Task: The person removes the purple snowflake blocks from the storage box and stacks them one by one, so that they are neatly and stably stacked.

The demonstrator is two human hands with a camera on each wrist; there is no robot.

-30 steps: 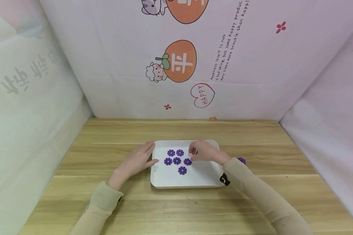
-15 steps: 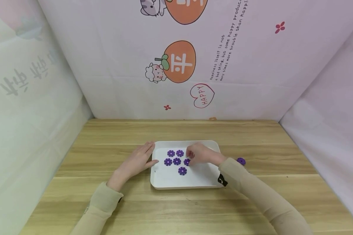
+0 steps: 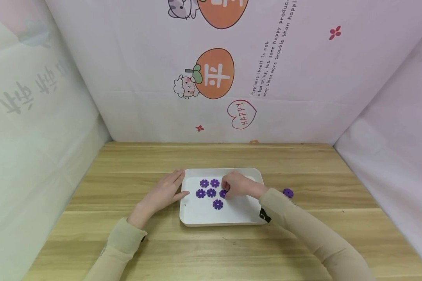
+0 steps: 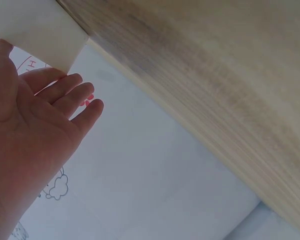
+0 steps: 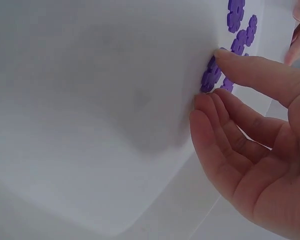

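Several purple notched plastic discs [image 3: 211, 192] lie flat in a white tray [image 3: 244, 214]. My right hand [image 3: 238, 184] reaches over the tray's right side and pinches the rightmost disc [image 5: 210, 75] of the group between thumb and fingers, against the tray floor. Part of that disc is hidden by the fingers in the head view. At the tray's left side rests my left hand [image 3: 164, 191], its thumb over the rim and its fingers by the far left corner. In the left wrist view, the left fingers [image 4: 70, 97] look loosely extended against the tray's outer wall.
One more purple disc [image 3: 288, 192] lies on the wooden table [image 3: 204, 253] right of the tray, beside the right sleeve. A printed white cloth [image 3: 144, 78] stands behind the table, with white cloth walls at both sides.
My right hand has shifted slightly left and down onto the rightmost disc, its fingers now closer around it. The left hand and tray stay put.
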